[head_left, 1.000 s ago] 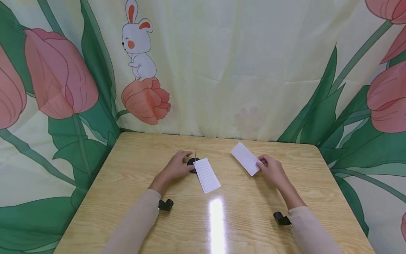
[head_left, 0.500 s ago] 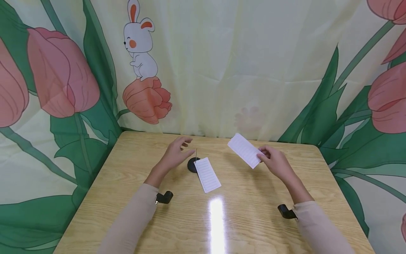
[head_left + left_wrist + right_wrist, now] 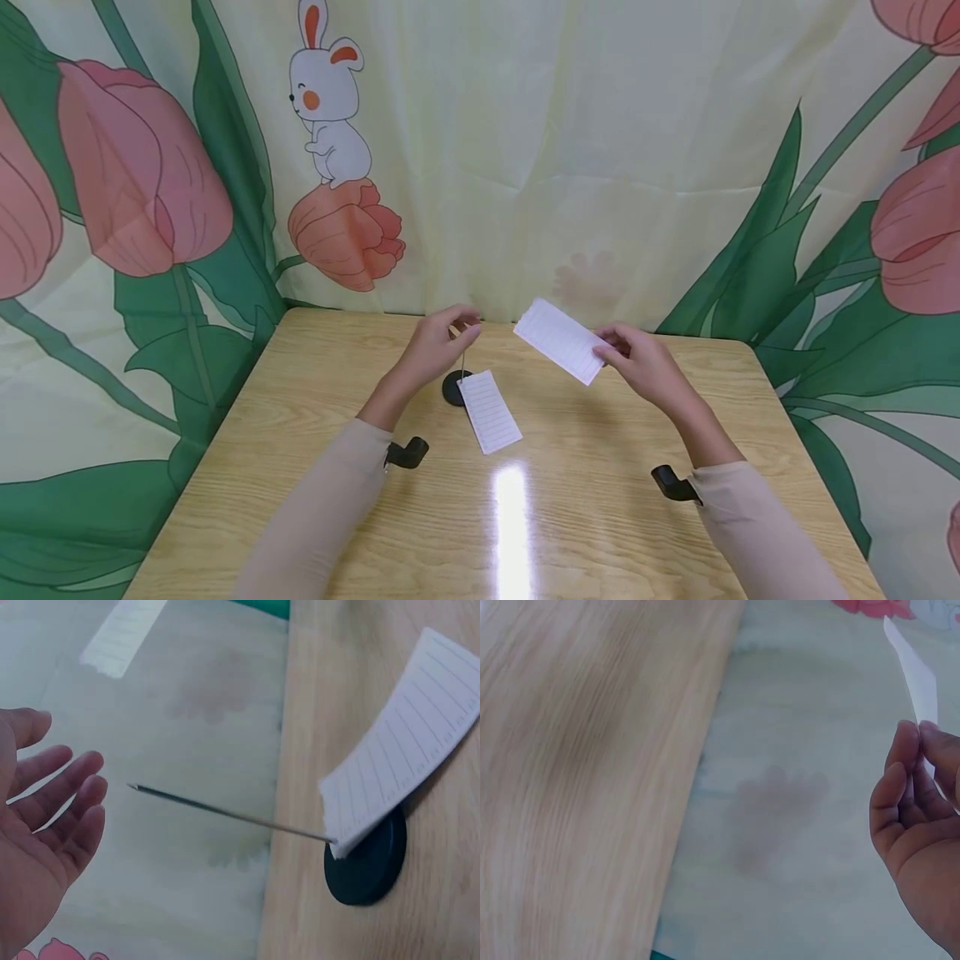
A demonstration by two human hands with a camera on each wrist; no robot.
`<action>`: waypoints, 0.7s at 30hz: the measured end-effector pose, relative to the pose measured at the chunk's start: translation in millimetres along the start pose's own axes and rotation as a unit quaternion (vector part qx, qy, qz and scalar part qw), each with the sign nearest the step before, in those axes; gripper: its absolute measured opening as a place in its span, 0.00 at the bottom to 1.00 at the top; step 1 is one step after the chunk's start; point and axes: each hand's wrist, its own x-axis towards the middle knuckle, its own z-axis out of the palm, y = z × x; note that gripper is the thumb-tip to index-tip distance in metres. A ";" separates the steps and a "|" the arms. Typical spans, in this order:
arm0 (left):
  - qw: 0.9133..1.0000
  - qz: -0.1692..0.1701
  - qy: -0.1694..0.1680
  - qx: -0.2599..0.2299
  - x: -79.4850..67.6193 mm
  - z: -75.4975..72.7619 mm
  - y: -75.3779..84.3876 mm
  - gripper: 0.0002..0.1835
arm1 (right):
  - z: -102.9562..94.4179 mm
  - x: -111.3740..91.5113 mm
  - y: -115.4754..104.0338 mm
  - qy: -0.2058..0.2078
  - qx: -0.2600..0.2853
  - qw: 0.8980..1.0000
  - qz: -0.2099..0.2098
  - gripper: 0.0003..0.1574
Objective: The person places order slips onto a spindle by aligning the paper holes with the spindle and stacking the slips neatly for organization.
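A paper spike with a round black base (image 3: 452,389) and a thin upright metal rod (image 3: 225,812) stands on the table. One lined paper slip (image 3: 491,412) is pierced near its end by the rod, low at the base, and slants down toward the front. My left hand (image 3: 438,346) hovers by the rod's pointed tip, fingers loosely bent; the left wrist view shows a gap between them. Off to the right, my right hand (image 3: 641,362) pinches a second lined slip (image 3: 558,340) by its near end, between thumb and fingers, raised over the table. Its far end has a ragged edge.
The wooden table (image 3: 600,533) ends at the back against a curtain (image 3: 480,167) printed with tulips and a rabbit. Black wrist cameras, one on the left sleeve (image 3: 408,452) and one on the right (image 3: 672,483), stick out inward.
My right hand has lifted the second slip and brought it left, toward the spike. My left hand has risen from beside the base to the rod's tip. The pierced slip stays put.
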 end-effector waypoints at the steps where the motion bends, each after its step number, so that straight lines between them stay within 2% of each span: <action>1: 1.000 0.002 -0.001 -0.004 1.7 0.9 1.5 0.14 | -0.1 0.7 -2.3 -0.001 0.001 1.000 -0.002 0.15; 5: 1.000 0.009 -0.008 -0.011 7.0 4.3 7.5 0.15 | 1.0 3.1 -11.0 0.000 0.000 1.000 -0.014 0.14; 13: 0.999 -0.003 -0.012 -0.036 11.4 10.7 12.4 0.13 | 7.3 7.1 -22.4 -0.001 0.013 0.999 -0.035 0.13; 21: 0.998 -0.018 0.013 -0.055 11.3 13.1 14.7 0.07 | 17.4 10.5 -28.1 0.000 0.037 0.998 -0.041 0.14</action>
